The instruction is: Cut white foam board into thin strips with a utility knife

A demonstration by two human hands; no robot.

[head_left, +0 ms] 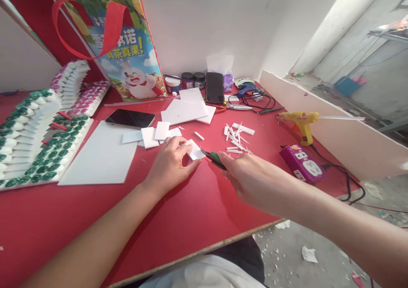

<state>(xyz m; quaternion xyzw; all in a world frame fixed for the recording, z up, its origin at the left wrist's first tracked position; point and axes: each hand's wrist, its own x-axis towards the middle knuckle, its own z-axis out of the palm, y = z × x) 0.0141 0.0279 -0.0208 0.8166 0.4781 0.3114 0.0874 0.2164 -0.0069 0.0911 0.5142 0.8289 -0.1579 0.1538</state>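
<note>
My left hand (174, 158) grips a small white foam board piece (195, 150) between thumb and fingers, just over the red tabletop. My right hand (240, 169) is closed around a green and black utility knife (215, 157), whose blade tip meets the right edge of that piece. Left of my left hand lie several cut white rectangles (149, 137). A short white strip (199, 136) rests just beyond the held piece. Farther right is a loose pile of narrow white offcuts (236, 140).
Larger white sheets (183, 111) and a phone (130, 118) lie behind. At left stand green-and-white decorated foam pieces (47, 156) beside a printed bag (127, 58). A yellow glue gun (301, 124), purple power socket (301, 164) and cables are at right, near scissors (239, 107).
</note>
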